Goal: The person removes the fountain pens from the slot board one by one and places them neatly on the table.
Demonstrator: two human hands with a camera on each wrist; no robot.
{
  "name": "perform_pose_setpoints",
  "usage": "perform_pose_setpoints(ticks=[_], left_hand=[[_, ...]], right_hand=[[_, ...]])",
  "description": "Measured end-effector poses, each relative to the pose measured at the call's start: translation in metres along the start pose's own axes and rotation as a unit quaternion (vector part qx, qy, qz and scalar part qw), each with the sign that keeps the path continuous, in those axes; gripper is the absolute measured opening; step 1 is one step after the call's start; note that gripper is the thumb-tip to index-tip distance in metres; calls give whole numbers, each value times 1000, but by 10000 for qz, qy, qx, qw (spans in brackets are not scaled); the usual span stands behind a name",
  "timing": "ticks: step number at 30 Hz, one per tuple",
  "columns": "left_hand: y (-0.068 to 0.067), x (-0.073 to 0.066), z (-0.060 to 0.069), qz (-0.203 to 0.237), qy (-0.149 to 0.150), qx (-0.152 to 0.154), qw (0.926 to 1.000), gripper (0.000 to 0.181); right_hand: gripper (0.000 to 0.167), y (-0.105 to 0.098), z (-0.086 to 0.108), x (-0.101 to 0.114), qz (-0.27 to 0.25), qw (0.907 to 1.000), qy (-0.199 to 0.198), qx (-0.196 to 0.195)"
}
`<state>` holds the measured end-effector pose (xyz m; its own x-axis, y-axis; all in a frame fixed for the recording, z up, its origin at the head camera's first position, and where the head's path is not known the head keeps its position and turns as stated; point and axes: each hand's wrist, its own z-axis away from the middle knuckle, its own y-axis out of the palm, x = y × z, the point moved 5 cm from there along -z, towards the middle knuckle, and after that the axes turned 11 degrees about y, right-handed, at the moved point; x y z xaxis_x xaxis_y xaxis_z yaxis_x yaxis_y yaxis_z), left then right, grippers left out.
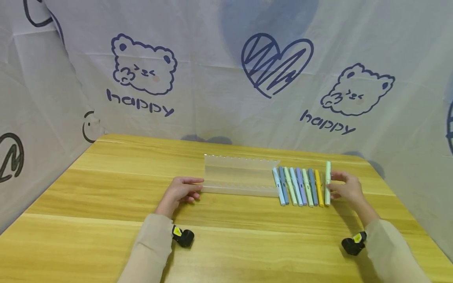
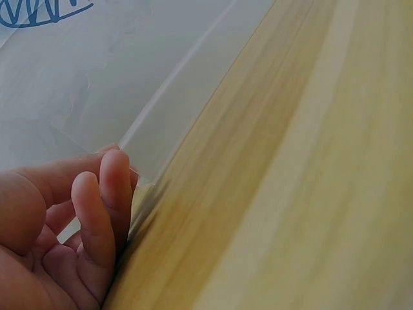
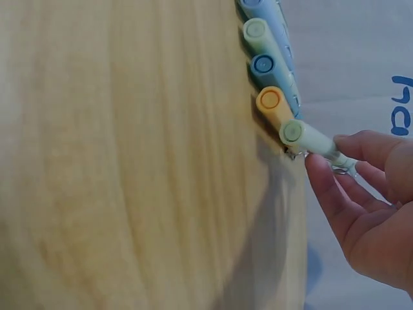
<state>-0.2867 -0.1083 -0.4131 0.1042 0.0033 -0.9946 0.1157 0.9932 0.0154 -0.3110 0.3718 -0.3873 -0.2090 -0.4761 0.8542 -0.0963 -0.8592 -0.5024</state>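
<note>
A translucent plastic pen case (image 1: pixel 240 191) with a scalloped rear edge stands on the table, its back panel raised. The left hand (image 1: pixel 183 190) is at the case's left end; in the left wrist view its fingertips (image 2: pixel 115 165) pinch the near corner of the clear plastic. Between thumb and fingers, the right hand (image 1: pixel 348 189) holds a pale green pen (image 1: pixel 328 184), its blunt end toward the person. This pen is just right of a yellow pen (image 1: pixel 319 188), slightly raised in the right wrist view. Most of the left thumb is hidden in the head view.
A row of capped pens in blue, green and purple (image 1: pixel 301 186) lies side by side right of the case, close to its right end. The wood-grain table (image 1: pixel 247 243) ends at a hanging white cloth (image 1: pixel 209 78) with printed drawings. Each wrist wears a small black camera (image 1: pixel 184 238).
</note>
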Motion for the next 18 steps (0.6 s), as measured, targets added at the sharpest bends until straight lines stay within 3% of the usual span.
perform_pose_setpoints(ticks=[6,18], left_hand=[[0,-1,0,-15,4,6,10000,34],[1,0,0,43,8,-6,10000,34]], right_hand=[[58,9,15,12,378,9981,329,361],[58,13,14,8,561,9952,704,393]])
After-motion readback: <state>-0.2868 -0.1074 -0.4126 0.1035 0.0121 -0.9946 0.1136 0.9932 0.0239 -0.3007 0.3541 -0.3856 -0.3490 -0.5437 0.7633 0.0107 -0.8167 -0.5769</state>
